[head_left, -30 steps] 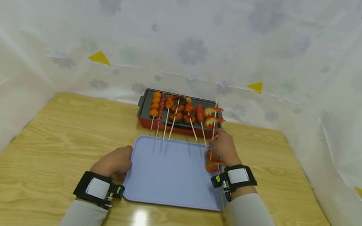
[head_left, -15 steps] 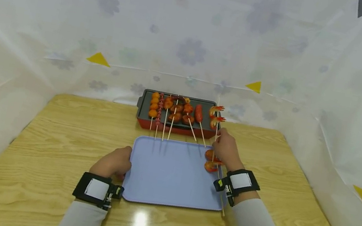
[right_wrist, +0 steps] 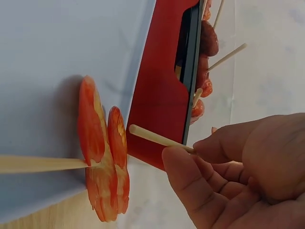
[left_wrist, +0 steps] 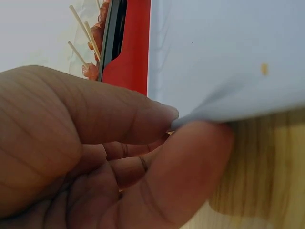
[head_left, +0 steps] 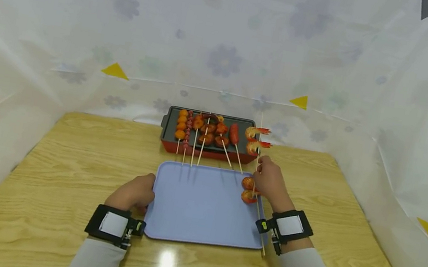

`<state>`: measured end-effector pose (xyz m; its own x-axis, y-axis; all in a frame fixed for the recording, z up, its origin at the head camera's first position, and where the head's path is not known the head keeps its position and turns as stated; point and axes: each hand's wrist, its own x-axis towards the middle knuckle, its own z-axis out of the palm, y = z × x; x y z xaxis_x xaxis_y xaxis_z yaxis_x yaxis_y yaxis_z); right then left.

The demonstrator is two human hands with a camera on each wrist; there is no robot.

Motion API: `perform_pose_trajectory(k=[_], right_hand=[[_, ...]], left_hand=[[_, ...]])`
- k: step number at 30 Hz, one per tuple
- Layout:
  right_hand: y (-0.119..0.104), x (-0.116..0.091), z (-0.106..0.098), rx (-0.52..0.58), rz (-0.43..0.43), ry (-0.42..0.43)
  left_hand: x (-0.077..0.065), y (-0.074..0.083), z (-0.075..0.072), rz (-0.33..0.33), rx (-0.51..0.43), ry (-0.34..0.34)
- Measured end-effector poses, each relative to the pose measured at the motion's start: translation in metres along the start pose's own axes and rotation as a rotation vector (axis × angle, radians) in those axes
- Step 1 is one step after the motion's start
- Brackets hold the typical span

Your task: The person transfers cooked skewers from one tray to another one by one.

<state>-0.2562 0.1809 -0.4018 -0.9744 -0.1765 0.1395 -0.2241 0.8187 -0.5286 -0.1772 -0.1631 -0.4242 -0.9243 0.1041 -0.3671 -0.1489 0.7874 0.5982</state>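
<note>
Two hands at work here, well apart, each clamped on something of its own! At centre left of the head view, the left hand (head_left: 132, 191) pinches the rim of the pale blue tray (head_left: 200, 212) between thumb and fingers, probably so that it can't slide on the table (head_left: 75, 161).

Over on the right, the right hand (head_left: 272, 182) has the stick of a shrimp skewer (head_left: 253, 148) nipped between thumb and fingertips — below the food, likely to leave the shrimp untouched. That skewer points toward the top of the frame, its shrimp over the right end of the red grill (head_left: 170, 146); whether they touch it, I can't tell.

And look at that grill, just above the tray: orange balls (head_left: 182, 123) on a stick at its left end, a sausage (head_left: 234, 133) toward the right, the sticks jutting over the front edge, presumably for easy grabbing. Down at the tray's upper right corner lies a skewer of red pieces (head_left: 249, 197) — its stick running along the right edge and poking out past the lower corner.
</note>
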Motion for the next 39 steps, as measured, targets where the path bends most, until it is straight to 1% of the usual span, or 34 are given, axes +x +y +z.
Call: perform_pose_trajectory(k=[7, 14, 21, 26, 29, 32, 37, 39], right_hand=[[-0.006, -0.02, -0.009, -0.003, -0.002, 0.006], [-0.007, -0.037, -0.009, -0.055, 0.002, 0.011], [-0.001, -0.055, -0.007, -0.054, 0.012, -0.039], [0.001, -0.066, -0.006, -0.108, 0.002, -0.065], [0.0, -0.074, -0.006, -0.125, 0.005, -0.1], [-0.003, -0.081, -0.005, -0.117, 0.007, -0.129], [-0.007, -0.086, 0.0, -0.102, 0.005, -0.16], [-0.009, -0.087, 0.003, -0.099, 0.017, -0.177]], left_hand=[[0.0, 0.0, 0.0, 0.028, 0.005, 0.003], [0.0, 0.0, -0.002, 0.015, 0.013, -0.001], [-0.002, 0.0, -0.002, 0.026, 0.009, 0.002], [-0.002, 0.0, -0.001, 0.028, 0.007, -0.001], [-0.002, 0.001, -0.002, 0.014, 0.002, -0.01], [-0.001, 0.001, -0.002, -0.001, 0.004, -0.012], [0.0, 0.001, -0.002, -0.007, 0.008, -0.011], [-0.001, 0.001, -0.002, -0.003, 0.007, -0.015]])
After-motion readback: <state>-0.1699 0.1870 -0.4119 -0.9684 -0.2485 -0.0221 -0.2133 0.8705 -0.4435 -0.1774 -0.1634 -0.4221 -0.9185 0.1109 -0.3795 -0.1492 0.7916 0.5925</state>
